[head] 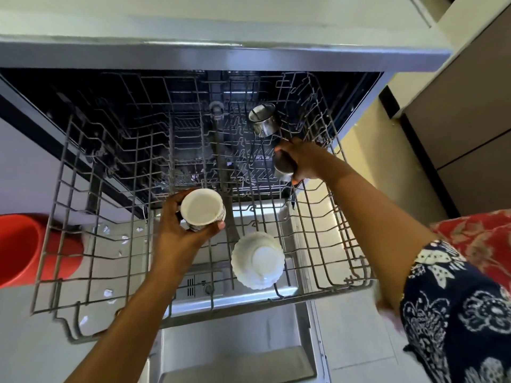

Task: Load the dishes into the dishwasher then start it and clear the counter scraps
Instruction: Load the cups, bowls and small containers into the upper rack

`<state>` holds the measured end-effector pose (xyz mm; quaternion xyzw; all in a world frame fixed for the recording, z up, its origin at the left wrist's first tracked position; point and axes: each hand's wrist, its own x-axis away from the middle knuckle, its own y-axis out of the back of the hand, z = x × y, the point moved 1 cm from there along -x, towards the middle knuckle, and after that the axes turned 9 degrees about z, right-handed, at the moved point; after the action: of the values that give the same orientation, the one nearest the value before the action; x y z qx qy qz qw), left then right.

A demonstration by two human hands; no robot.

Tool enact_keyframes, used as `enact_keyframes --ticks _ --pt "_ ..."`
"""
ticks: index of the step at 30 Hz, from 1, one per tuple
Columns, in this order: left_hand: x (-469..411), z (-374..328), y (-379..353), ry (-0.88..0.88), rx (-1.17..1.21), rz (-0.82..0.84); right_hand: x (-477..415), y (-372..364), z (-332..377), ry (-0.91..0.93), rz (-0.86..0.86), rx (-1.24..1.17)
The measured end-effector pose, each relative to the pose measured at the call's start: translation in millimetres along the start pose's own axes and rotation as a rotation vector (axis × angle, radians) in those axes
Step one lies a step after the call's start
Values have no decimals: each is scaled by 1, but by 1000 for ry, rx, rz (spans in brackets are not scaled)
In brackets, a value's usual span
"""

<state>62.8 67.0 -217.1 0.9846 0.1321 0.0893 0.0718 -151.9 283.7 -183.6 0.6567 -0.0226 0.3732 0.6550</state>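
Two hands grip cups within the rack's edges.

Home kitchen: dishwasher under counter

L hand & R hand bare, forearms bare too. R upper arm in short sleeve: navy cloth w/ white floral & dotted print. Beside it red fabric w/ paler pink leaf & flower pattern.

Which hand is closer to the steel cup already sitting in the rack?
Right. The right hand, holding a second steel cup, is just beside the racked steel cup; the left hand grips a white cup well apart.
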Motion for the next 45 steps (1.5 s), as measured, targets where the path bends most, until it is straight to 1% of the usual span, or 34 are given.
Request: enact_keyframes --ticks 5,7,11,13,18,24,27,29,32,37,39,45 --pt "-3 -3 -2 37 37 -20 -11 -14 9 -113 20 -67" --pt "-4 -4 -3 47 43 -19 -14 -19 11 -124 8 -91" --pt "-5 -4 -4 51 52 -19 -14 -24 15 -143 -8 -50" --pt "-5 -7 -6 53 59 -21 -14 -26 15 -157 -11 -78" --pt "-5 -12 -10 41 63 -23 -10 -22 12 -147 44 -169" --pt "0 -14 -10 41 64 -4 -1 -13 10 -165 72 -134" --pt "0 -14 -10 42 50 -6 3 -9 14 -172 60 -58" --pt "0 -13 -9 44 48 -4 4 -11 16 -188 82 -17" --pt "-1 -13 -8 51 61 -2 2 -15 18 -208 87 -46" --pt "-3 -15 -8 29 101 1 -1 -6 25 -213 201 60" --pt "-3 -15 -8 22 103 -5 0 -7 27 -203 241 59" --pt "-4 -14 -10 18 77 3 0 -12 25 -193 283 26"
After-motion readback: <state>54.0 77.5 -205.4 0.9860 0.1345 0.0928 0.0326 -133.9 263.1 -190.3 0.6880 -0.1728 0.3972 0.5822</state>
